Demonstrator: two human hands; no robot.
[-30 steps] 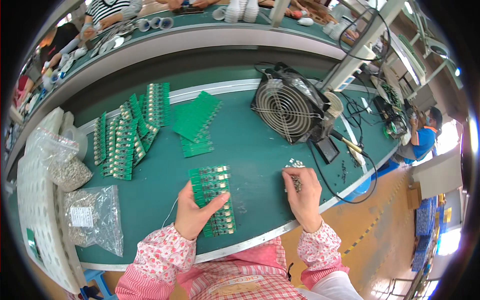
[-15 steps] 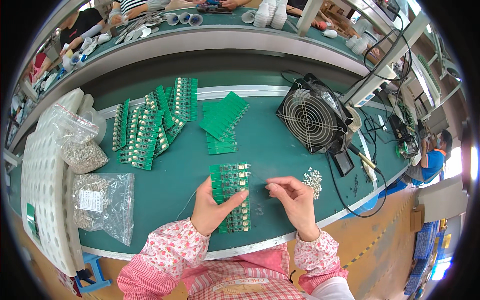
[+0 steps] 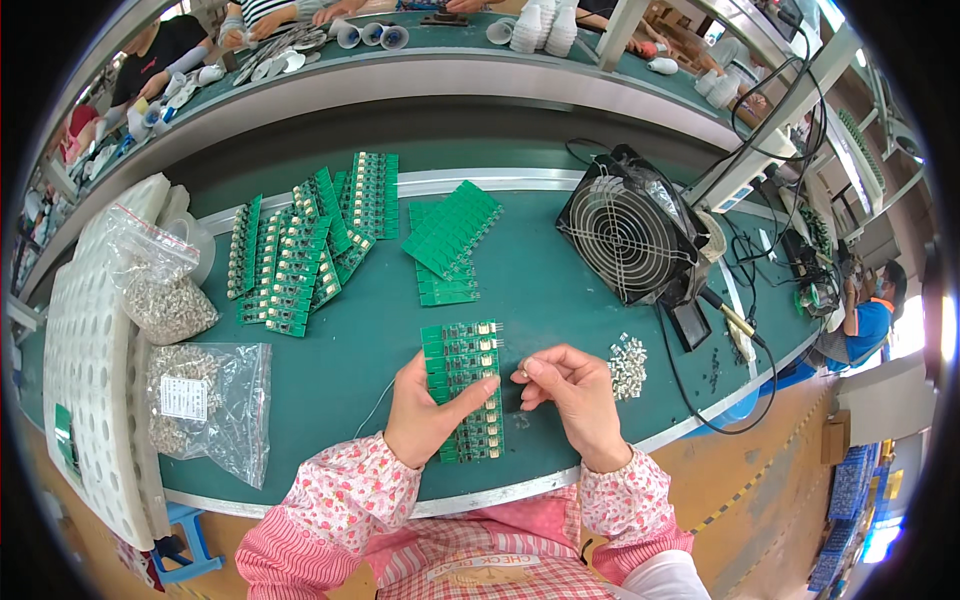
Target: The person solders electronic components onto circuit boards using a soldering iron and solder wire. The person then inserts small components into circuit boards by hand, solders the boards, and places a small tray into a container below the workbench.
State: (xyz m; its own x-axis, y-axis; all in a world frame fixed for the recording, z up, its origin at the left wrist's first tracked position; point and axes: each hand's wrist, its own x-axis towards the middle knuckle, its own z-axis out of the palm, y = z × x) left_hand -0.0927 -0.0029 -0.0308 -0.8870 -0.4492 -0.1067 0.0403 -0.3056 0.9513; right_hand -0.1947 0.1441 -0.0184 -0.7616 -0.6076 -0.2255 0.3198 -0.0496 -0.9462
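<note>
My left hand (image 3: pixel 428 410) grips a panel of green circuit boards (image 3: pixel 455 345) with white components along its right side, thumb across it. Just right of that panel, my right hand (image 3: pixel 572 400) pinches a small pale part (image 3: pixel 527 370) between thumb and forefinger. A loose heap of little white parts (image 3: pixel 627 365) lies to the right. Populated board panels (image 3: pixel 300 270) are piled at back left, plainer green panels (image 3: pixel 450 230) at back centre.
Bags of small parts (image 3: pixel 208 415) and a white foam tray (image 3: pixel 85 330) stand left. A black fan (image 3: pixel 625 230), soldering iron (image 3: pixel 730 315) and cables occupy the back right. Co-workers (image 3: pixel 160 50) work across the bench; another person (image 3: pixel 870 310) sits at right.
My right hand has come left from the heap of small parts to beside the board panel in my left hand. The view has shifted slightly.
</note>
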